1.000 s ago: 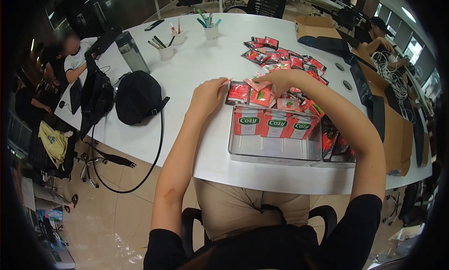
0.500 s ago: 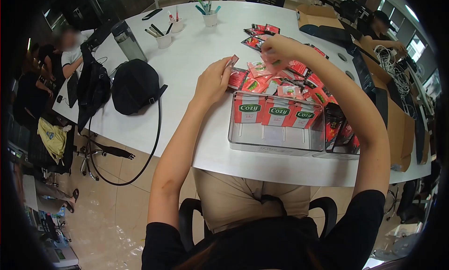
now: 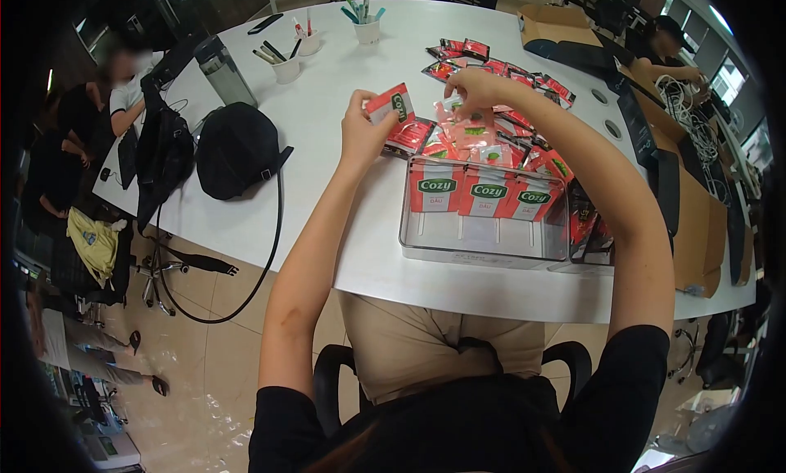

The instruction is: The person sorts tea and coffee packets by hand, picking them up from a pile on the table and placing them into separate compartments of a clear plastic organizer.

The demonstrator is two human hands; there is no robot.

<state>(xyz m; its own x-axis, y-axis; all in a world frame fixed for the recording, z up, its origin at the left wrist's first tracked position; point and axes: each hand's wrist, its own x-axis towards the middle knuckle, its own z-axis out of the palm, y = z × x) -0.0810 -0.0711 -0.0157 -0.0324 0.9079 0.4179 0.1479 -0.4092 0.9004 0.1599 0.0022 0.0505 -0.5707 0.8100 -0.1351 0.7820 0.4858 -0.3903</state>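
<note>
My left hand (image 3: 366, 129) is closed on a red and white Cozy packet (image 3: 391, 104), with its printed face turned up, left of the pile. Above the pile of red packets (image 3: 508, 129) my right hand (image 3: 473, 92) has its fingers bent down, pinching a pinkish clear-looking packet (image 3: 468, 129). Three Cozy packets (image 3: 489, 192) stand side by side against the far wall of a clear plastic box (image 3: 483, 262) at the table's front. Beside it, a second box with dark and red packets (image 3: 585, 219) is partly hidden by my right forearm.
On the white table (image 3: 327, 88) are a black cap (image 3: 237, 151), a bottle (image 3: 225, 73), a black bag (image 3: 164, 149), cups of pens (image 3: 367, 31) and a phone (image 3: 266, 24). Open cardboard boxes (image 3: 700, 219) line the right. People sit at left and far right.
My left hand has moved slightly left and up, turning its packet so the Cozy label shows. My right hand has shifted left over the pile.
</note>
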